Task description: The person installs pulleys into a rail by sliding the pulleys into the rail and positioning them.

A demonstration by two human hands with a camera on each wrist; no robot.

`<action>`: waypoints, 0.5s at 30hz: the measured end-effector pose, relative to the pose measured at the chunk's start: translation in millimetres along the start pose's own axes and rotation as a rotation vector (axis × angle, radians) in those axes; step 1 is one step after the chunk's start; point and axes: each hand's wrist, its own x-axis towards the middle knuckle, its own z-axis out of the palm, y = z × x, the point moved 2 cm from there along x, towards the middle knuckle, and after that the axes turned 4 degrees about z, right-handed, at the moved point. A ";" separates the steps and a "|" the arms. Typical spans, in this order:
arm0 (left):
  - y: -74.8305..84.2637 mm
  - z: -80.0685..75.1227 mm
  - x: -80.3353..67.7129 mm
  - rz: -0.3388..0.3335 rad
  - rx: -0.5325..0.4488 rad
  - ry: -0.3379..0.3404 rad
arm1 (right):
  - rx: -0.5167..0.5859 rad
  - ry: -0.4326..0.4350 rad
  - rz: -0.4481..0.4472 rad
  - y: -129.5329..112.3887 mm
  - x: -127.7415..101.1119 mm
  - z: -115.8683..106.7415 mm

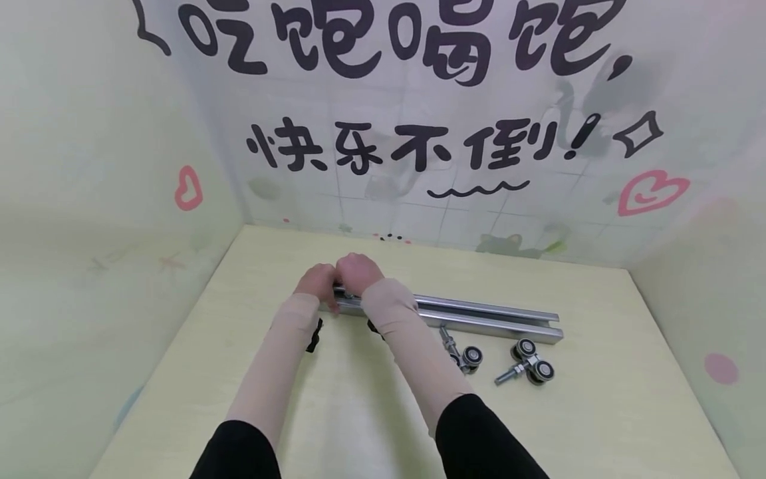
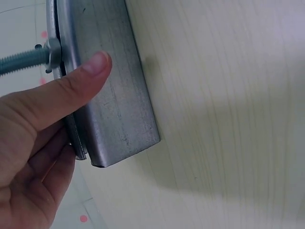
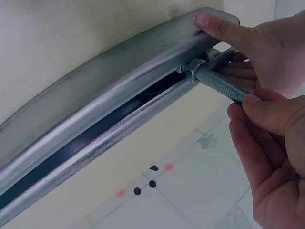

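Note:
A metal C-shaped rail (image 1: 491, 324) lies across the table with its slot facing up. My left hand (image 1: 318, 282) grips the rail's left end, thumb (image 2: 88, 76) pressed on the side wall and fingers behind it. Out of the slot near that end sticks a threaded bolt (image 3: 220, 85) with a hex nut (image 3: 194, 69) at the slot. My right hand (image 3: 274, 129) pinches the bolt's free end between thumb and fingers; in the head view that hand (image 1: 359, 273) is right beside the left one. Whatever the bolt joins inside the rail is hidden.
Two roller trolleys with threaded bolts lie in front of the rail: one (image 1: 472, 357) partly behind my right forearm, the other (image 1: 526, 364) farther right. A printed curtain (image 1: 389, 199) stands behind the pale table (image 1: 598, 399), with walls at both sides.

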 end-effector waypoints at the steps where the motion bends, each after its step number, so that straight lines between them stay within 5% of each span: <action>1: -1.3 0.6 0.6 0.002 -0.001 -0.003 | 0.001 -0.012 0.005 1.9 -0.6 -0.3; 15: -5.4 2.2 3.2 -0.008 -0.043 -0.010 | 0.000 -0.014 0.001 19.4 -8.6 -0.5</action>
